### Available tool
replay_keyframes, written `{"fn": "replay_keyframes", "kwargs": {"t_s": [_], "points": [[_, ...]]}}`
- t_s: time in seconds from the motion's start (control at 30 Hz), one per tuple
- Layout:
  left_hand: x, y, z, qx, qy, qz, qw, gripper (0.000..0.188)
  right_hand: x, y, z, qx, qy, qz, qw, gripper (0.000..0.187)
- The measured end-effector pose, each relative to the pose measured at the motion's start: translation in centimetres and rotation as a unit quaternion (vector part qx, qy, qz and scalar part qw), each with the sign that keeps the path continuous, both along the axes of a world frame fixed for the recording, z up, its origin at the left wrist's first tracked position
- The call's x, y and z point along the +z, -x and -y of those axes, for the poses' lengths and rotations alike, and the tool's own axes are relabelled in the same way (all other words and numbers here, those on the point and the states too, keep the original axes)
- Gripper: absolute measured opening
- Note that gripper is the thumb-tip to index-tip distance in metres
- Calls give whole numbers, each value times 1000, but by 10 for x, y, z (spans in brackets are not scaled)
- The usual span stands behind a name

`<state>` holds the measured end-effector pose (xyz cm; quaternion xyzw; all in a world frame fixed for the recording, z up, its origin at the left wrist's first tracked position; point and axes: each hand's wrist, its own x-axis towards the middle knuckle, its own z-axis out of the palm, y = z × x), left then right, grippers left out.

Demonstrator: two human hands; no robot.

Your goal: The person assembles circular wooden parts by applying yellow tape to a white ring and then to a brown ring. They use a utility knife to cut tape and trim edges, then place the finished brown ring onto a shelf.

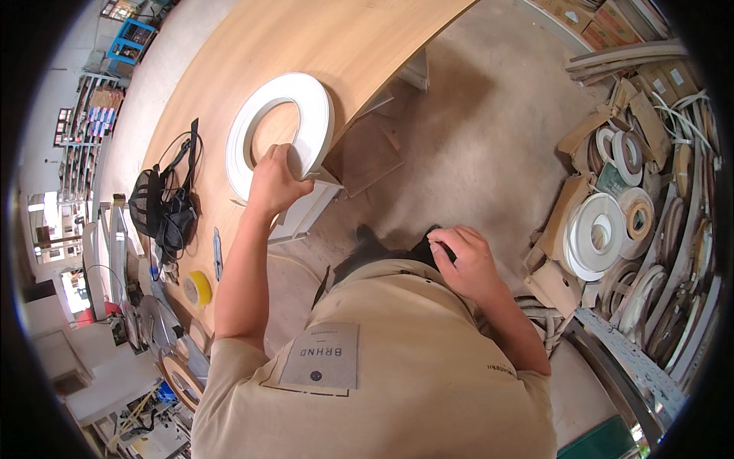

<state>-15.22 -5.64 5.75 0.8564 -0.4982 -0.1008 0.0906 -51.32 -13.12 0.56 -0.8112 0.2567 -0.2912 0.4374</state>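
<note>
A large white roll of edge banding lies on the wood-grain tabletop. My left hand grips its near side, with the fingers over the ring toward the centre hole and the thumb at the outer rim. A loose end of the strip shows by the wrist. My right hand is held in front of my waist, away from the table. Its fingers are curled in, and whatever they may hold is hidden.
On the table's left lie a black mesh cap with straps, a utility knife and a yellow tape roll. A white cabinet stands under the edge. At right, cardboard boxes hold several banding rolls beside stacked coils.
</note>
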Motion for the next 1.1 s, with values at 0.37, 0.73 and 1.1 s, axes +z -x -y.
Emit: {"fn": "replay_keyframes", "kwargs": {"t_s": [0.37,0.73,1.1], "points": [[186,48,57,-16,-36,-352,935,61,41,-35,53,103,96,107,984,14],[207,133,142,-237,-186,-420,856,65,174,28,148,-23,282,131,950,43],[179,233,295,-639,-303,-172,686,28,186,77,213,113,-110,-224,962,57]]}}
